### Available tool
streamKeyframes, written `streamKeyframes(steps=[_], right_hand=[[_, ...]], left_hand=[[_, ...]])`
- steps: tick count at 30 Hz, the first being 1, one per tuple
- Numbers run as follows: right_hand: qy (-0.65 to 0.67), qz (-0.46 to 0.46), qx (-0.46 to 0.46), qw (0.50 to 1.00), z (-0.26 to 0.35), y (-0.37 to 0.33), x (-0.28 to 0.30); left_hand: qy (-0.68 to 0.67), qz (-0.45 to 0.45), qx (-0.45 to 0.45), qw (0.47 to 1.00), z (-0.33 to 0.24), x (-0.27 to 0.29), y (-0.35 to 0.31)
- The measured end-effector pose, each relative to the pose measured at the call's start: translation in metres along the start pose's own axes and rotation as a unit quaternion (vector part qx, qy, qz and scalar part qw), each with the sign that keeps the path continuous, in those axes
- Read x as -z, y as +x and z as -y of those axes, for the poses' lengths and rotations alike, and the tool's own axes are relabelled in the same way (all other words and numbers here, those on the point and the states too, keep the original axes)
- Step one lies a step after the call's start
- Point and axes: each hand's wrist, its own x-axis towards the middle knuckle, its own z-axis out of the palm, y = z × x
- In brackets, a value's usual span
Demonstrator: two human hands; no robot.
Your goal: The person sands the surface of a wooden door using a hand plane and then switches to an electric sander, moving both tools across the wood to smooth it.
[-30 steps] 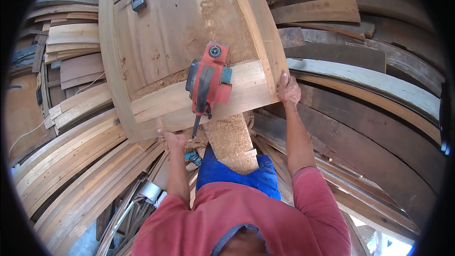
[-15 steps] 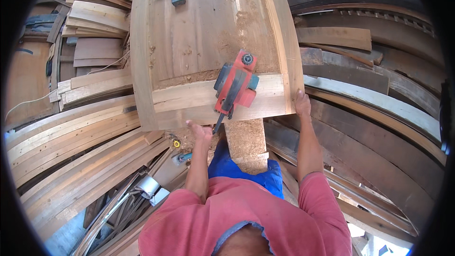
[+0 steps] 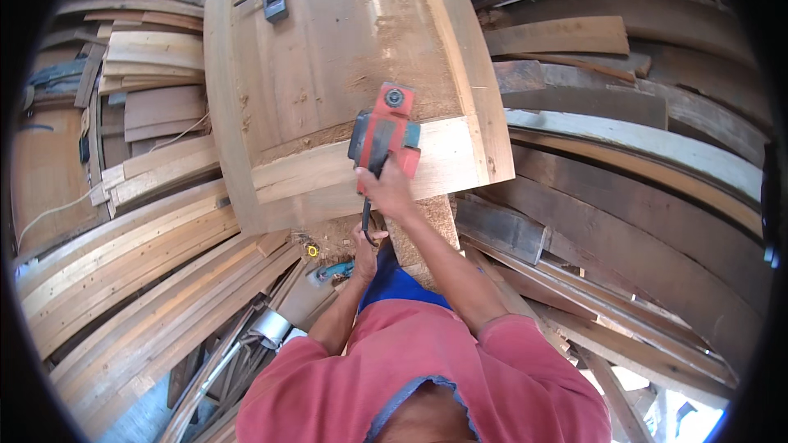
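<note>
We are resting the red planer (image 3: 384,133) on the door panel's (image 3: 328,74) pale lower rail, our right hand (image 3: 386,189) clamping its handle, mostly hiding it. Below the panel's edge, our left hand (image 3: 365,250) is closing around the black cord (image 3: 364,217), fingers hard to make out.

I have my right hand (image 3: 387,189) stretched forward toward twelve o'clock, arm nearly straight, fingers closed in a grip. My left hand (image 3: 367,248) sits lower, near seven o'clock of it, elbow bent, fingers apparently curled shut, though that is hard to tell.
</note>
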Motion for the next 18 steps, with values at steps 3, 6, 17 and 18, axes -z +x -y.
streamKeyframes(steps=[3, 6, 17, 18], right_hand=[[0.070, -0.066, -0.008, 0.995, -0.039, 0.023, -0.026], [0.179, -0.047, -0.012, 0.983, -0.012, 0.021, -0.005], [0.013, 0.056, -0.013, 0.998, -0.020, -0.059, 0.199], [-0.049, 0.027, 0.040, 0.998, -0.035, -0.063, 0.211]], left_hand=[[0.017, 0.047, 0.015, 0.999, -0.031, -0.017, -0.006], [0.052, 0.105, 0.011, 0.993, -0.029, -0.003, -0.022], [0.486, 0.287, -0.144, 0.813, -0.081, 0.008, -0.015], [0.511, 0.299, -0.093, 0.801, -0.077, 0.010, -0.014]])
